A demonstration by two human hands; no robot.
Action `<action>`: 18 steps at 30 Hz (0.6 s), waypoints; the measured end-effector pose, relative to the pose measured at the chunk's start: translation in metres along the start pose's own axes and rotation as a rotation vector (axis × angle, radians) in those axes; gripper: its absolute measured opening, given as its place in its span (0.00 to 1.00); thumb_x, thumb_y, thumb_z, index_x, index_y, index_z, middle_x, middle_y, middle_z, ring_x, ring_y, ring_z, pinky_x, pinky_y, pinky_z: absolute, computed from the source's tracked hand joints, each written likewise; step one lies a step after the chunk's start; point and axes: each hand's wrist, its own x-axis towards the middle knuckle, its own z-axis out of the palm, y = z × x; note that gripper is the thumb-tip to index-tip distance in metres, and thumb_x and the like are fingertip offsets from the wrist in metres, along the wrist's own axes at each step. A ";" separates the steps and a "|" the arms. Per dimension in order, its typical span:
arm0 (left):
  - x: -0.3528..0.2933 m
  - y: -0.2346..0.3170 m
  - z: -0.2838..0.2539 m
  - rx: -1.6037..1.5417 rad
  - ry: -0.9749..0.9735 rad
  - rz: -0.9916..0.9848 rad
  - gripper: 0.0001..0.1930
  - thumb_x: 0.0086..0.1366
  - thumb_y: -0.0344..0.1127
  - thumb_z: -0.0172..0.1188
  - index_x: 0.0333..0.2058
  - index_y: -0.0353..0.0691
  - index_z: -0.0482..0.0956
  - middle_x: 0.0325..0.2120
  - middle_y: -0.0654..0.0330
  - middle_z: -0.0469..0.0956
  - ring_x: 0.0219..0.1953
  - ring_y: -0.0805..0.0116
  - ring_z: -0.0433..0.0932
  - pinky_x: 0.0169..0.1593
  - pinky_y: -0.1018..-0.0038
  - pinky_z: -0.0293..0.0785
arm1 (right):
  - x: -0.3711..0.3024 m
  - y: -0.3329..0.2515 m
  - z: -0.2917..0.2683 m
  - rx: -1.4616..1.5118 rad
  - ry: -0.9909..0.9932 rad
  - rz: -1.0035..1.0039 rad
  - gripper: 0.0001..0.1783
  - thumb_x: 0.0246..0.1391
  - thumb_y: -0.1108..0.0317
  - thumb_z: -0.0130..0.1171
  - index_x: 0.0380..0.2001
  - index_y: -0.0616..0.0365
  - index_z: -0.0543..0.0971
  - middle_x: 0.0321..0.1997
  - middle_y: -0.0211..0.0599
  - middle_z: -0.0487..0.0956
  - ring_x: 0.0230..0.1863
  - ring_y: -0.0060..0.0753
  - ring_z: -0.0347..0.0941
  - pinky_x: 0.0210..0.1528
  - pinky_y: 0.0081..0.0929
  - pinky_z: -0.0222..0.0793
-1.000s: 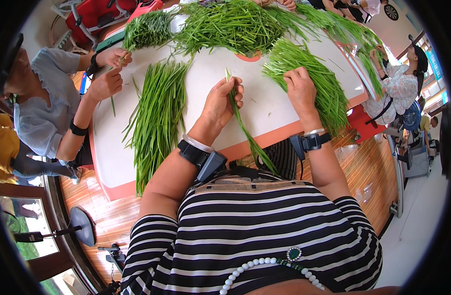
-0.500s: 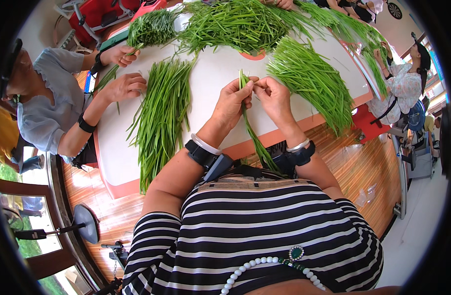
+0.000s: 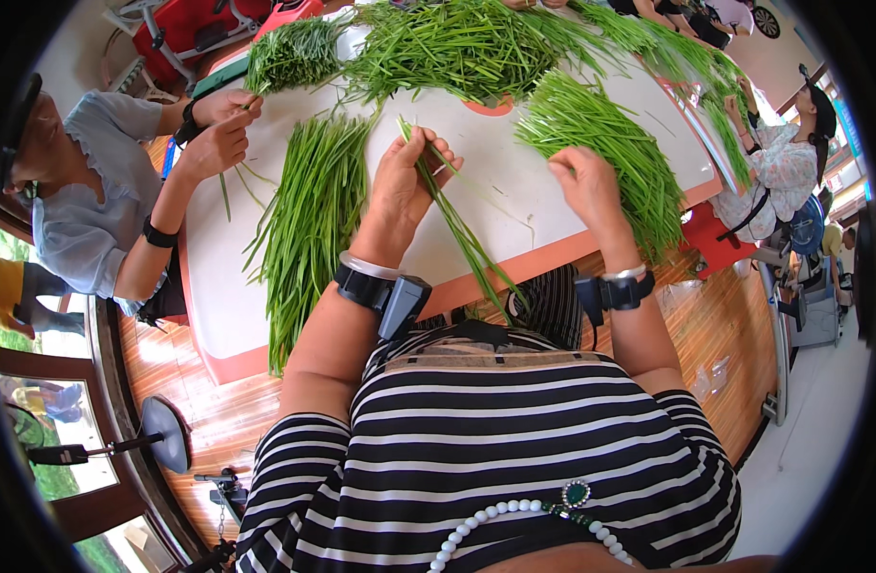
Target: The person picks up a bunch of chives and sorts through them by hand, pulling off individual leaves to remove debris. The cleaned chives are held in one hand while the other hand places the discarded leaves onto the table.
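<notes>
My left hand [image 3: 400,186] is closed around a few long green garlic chives [image 3: 454,227], whose pale ends stick up above the thumb. Their leaves trail down toward my lap, past the table's front edge. Off to the right, my right hand [image 3: 589,189] is held with its fingertips pinched together; whether anything thin is between them is hidden. It is beside the near left side of a large pile of chives [image 3: 615,153]. Another long heap of chives [image 3: 314,210] lies left of my left hand.
The white table [image 3: 223,315] has a reddish edge. A big mound of chives [image 3: 457,48] and a smaller dark green bunch [image 3: 293,55] lie at the back. At the left a co-worker's hands [image 3: 223,134] handle thin stalks. Another person [image 3: 787,158] sits at the far right.
My hands have parted: the left, with the chives, moved left, and the right moved right toward the pile. The co-worker's hands at the left have come together.
</notes>
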 end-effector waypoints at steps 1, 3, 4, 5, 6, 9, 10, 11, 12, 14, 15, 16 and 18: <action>0.000 -0.002 0.002 0.005 -0.027 -0.025 0.11 0.72 0.41 0.47 0.34 0.42 0.71 0.26 0.64 0.74 0.29 0.70 0.76 0.43 0.67 0.79 | 0.005 0.004 -0.003 -0.310 0.155 -0.072 0.05 0.52 0.70 0.60 0.32 0.59 0.79 0.30 0.38 0.78 0.31 0.38 0.76 0.31 0.35 0.71; -0.002 -0.009 0.006 0.015 0.004 -0.060 0.11 0.72 0.40 0.47 0.33 0.42 0.71 0.23 0.65 0.72 0.24 0.73 0.72 0.35 0.71 0.78 | 0.009 0.006 -0.003 -0.384 0.165 -0.059 0.04 0.52 0.71 0.59 0.32 0.58 0.78 0.31 0.39 0.77 0.34 0.42 0.75 0.33 0.37 0.71; -0.002 -0.011 0.007 0.019 -0.018 -0.079 0.10 0.72 0.40 0.48 0.33 0.42 0.71 0.22 0.66 0.71 0.23 0.74 0.70 0.32 0.73 0.77 | 0.011 0.007 -0.003 -0.461 0.174 -0.045 0.04 0.52 0.71 0.58 0.32 0.56 0.78 0.33 0.39 0.75 0.37 0.45 0.75 0.35 0.39 0.72; -0.003 -0.013 0.007 0.020 -0.017 -0.076 0.10 0.72 0.40 0.48 0.33 0.42 0.71 0.22 0.66 0.71 0.23 0.74 0.70 0.32 0.73 0.77 | 0.012 0.010 -0.002 -0.459 0.174 -0.047 0.04 0.52 0.71 0.58 0.32 0.56 0.78 0.33 0.39 0.75 0.37 0.45 0.75 0.35 0.39 0.72; -0.004 -0.014 0.007 0.022 -0.034 -0.099 0.11 0.72 0.41 0.48 0.33 0.42 0.71 0.22 0.66 0.71 0.22 0.74 0.69 0.30 0.75 0.74 | 0.012 0.015 0.002 -0.490 0.178 -0.056 0.03 0.52 0.72 0.57 0.32 0.56 0.78 0.33 0.39 0.74 0.37 0.44 0.74 0.35 0.39 0.72; -0.004 -0.015 0.010 0.041 -0.053 -0.131 0.10 0.72 0.41 0.50 0.33 0.42 0.71 0.21 0.67 0.69 0.22 0.76 0.66 0.27 0.78 0.69 | 0.015 0.018 0.004 -0.525 0.197 -0.071 0.02 0.52 0.72 0.57 0.31 0.55 0.77 0.32 0.38 0.74 0.37 0.43 0.74 0.35 0.38 0.72; -0.004 -0.015 0.011 0.059 -0.057 -0.144 0.10 0.71 0.41 0.50 0.34 0.42 0.71 0.21 0.67 0.68 0.22 0.76 0.65 0.27 0.79 0.67 | 0.016 0.017 0.005 -0.530 0.215 -0.074 0.02 0.52 0.73 0.58 0.30 0.55 0.77 0.32 0.38 0.73 0.37 0.43 0.74 0.35 0.38 0.72; -0.005 -0.015 0.015 0.068 -0.047 -0.152 0.10 0.72 0.41 0.50 0.33 0.42 0.71 0.20 0.68 0.67 0.21 0.77 0.63 0.26 0.80 0.65 | 0.016 0.015 0.005 -0.528 0.213 -0.075 0.02 0.52 0.73 0.58 0.30 0.55 0.77 0.32 0.38 0.73 0.37 0.43 0.74 0.35 0.38 0.72; -0.006 -0.017 0.014 0.068 -0.045 -0.153 0.10 0.72 0.41 0.50 0.33 0.42 0.71 0.20 0.68 0.67 0.21 0.77 0.63 0.26 0.80 0.65 | 0.015 0.012 0.004 -0.486 0.228 -0.073 0.02 0.51 0.72 0.58 0.30 0.55 0.77 0.32 0.37 0.73 0.37 0.43 0.74 0.35 0.38 0.72; -0.007 -0.018 0.013 0.080 -0.060 -0.167 0.10 0.71 0.40 0.52 0.33 0.41 0.73 0.19 0.69 0.66 0.20 0.79 0.62 0.24 0.81 0.62 | 0.014 0.000 0.003 -0.440 0.241 -0.075 0.02 0.51 0.72 0.59 0.29 0.55 0.76 0.33 0.37 0.73 0.37 0.43 0.73 0.35 0.39 0.71; -0.007 -0.019 0.014 0.080 -0.058 -0.166 0.10 0.71 0.40 0.52 0.33 0.41 0.73 0.19 0.69 0.66 0.20 0.79 0.62 0.24 0.81 0.62 | 0.012 -0.009 0.003 -0.359 0.274 -0.094 0.03 0.50 0.72 0.60 0.29 0.55 0.76 0.32 0.37 0.74 0.37 0.43 0.73 0.35 0.39 0.71; -0.008 -0.021 0.017 0.127 -0.056 -0.162 0.10 0.70 0.40 0.52 0.35 0.40 0.74 0.19 0.70 0.65 0.20 0.80 0.60 0.23 0.82 0.60 | 0.010 -0.015 0.005 -0.281 0.308 -0.107 0.04 0.50 0.71 0.61 0.29 0.55 0.76 0.32 0.37 0.75 0.37 0.42 0.73 0.35 0.39 0.70; -0.009 -0.024 0.023 0.176 -0.056 -0.161 0.10 0.70 0.39 0.53 0.36 0.39 0.75 0.20 0.71 0.64 0.19 0.81 0.58 0.23 0.82 0.57 | 0.008 -0.023 0.014 -0.203 0.299 -0.137 0.04 0.49 0.71 0.61 0.29 0.55 0.76 0.31 0.36 0.75 0.37 0.42 0.73 0.36 0.38 0.70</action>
